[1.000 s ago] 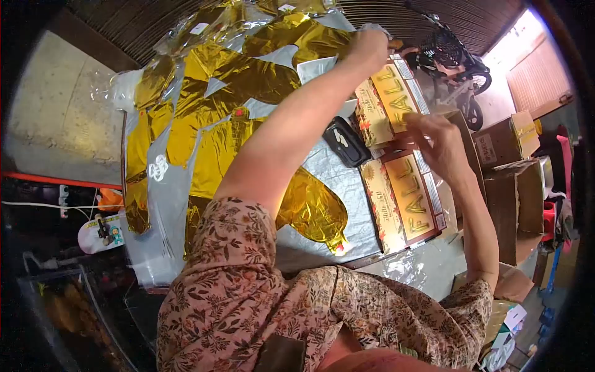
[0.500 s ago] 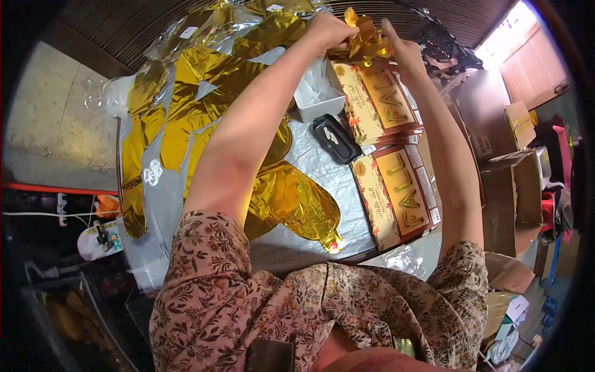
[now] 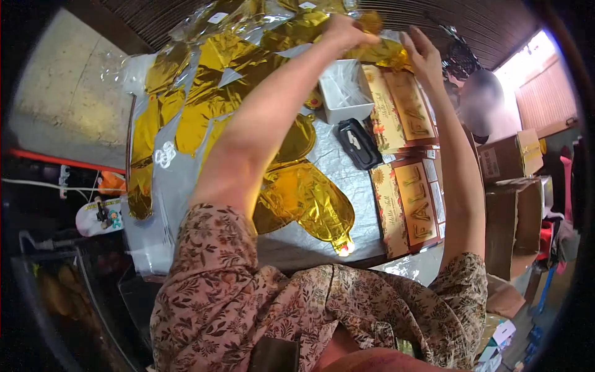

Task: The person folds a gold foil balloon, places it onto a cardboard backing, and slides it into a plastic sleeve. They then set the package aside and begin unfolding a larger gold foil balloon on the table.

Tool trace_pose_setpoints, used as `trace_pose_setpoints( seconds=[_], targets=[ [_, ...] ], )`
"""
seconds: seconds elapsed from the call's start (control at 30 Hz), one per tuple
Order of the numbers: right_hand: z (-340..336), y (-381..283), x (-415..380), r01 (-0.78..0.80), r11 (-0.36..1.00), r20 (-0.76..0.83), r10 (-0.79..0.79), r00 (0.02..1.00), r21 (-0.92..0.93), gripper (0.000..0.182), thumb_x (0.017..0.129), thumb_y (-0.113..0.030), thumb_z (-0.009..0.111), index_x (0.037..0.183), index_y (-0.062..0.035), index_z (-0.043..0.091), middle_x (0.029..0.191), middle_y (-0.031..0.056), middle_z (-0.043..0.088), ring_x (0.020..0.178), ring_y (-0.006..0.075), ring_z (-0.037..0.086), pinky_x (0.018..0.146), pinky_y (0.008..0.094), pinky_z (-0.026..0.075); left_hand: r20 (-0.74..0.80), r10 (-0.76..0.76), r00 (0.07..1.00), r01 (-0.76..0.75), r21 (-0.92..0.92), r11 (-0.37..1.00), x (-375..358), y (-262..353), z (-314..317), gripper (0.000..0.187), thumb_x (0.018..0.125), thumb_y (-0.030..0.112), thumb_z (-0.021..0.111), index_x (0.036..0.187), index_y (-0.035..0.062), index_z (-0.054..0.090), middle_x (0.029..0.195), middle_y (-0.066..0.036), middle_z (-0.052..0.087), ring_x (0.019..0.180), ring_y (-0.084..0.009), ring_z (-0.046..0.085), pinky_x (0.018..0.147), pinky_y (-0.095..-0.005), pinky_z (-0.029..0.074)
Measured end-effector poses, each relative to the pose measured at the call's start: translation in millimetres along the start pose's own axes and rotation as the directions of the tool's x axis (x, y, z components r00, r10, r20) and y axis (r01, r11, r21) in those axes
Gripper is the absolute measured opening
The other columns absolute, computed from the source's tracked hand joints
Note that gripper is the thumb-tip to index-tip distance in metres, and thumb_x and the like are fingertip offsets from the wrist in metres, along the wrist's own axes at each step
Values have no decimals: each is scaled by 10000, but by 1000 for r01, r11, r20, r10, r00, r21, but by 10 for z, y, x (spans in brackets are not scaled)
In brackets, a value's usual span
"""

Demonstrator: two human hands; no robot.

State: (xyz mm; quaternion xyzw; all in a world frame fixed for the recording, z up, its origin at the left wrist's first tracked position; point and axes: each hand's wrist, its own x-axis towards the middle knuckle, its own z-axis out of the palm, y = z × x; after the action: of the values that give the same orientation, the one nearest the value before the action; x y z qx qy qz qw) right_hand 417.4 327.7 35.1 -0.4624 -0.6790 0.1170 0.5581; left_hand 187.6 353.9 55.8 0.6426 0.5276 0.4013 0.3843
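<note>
At the far side of the table, my left hand (image 3: pixel 344 34) is closed on a crinkled gold foil balloon (image 3: pixel 392 54), partly smeared by motion. My right hand (image 3: pixel 426 56) is beside the foil's right end, thumb and fingers stretched out and apart. Below the hands lie flat packs lettered FALL (image 3: pixel 416 201), in two piles. A white box (image 3: pixel 347 111) holding clear plastic pieces stands left of the upper pile. Close to it rests a black tray (image 3: pixel 358 144) with small white pieces inside.
Flat gold foil balloons (image 3: pixel 217 87) in clear film cover the table's left and back. Another gold foil balloon (image 3: pixel 316 204) lies near the front edge. White ribbon loops (image 3: pixel 165 155) sit at left. Cardboard boxes (image 3: pixel 513 204) stand at right, and a person (image 3: pixel 482 102) is beyond the table.
The view has shifted, so the table appears farther right. My hands have moved slightly apart, and the gold foil between them has stretched out lower.
</note>
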Motion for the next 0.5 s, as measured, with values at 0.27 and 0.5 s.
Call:
trace_pose_setpoints(
  seconds=[0.27,0.5],
  targets=[
    [-134,-24,83,325,757,560,64,826,-566,447,1014,-456,543,958,-78,775,822,141,710,835,351,679,996,512,418,-330,204,921,-258,-128,958,221,-51,-288,293,850,198,823,1086,40,751,919,-53,751,781,-145,688,709,-340,552],
    [388,-419,339,383,836,490,-162,857,-393,301,965,-346,629,1193,-176,729,1014,170,747,933,369,716,886,401,523,-262,397,880,-261,431,864,58,444,-1323,314,872,321,723,782,22,742,632,-116,667,540,-176,596,549,-387,457]
  ],
)
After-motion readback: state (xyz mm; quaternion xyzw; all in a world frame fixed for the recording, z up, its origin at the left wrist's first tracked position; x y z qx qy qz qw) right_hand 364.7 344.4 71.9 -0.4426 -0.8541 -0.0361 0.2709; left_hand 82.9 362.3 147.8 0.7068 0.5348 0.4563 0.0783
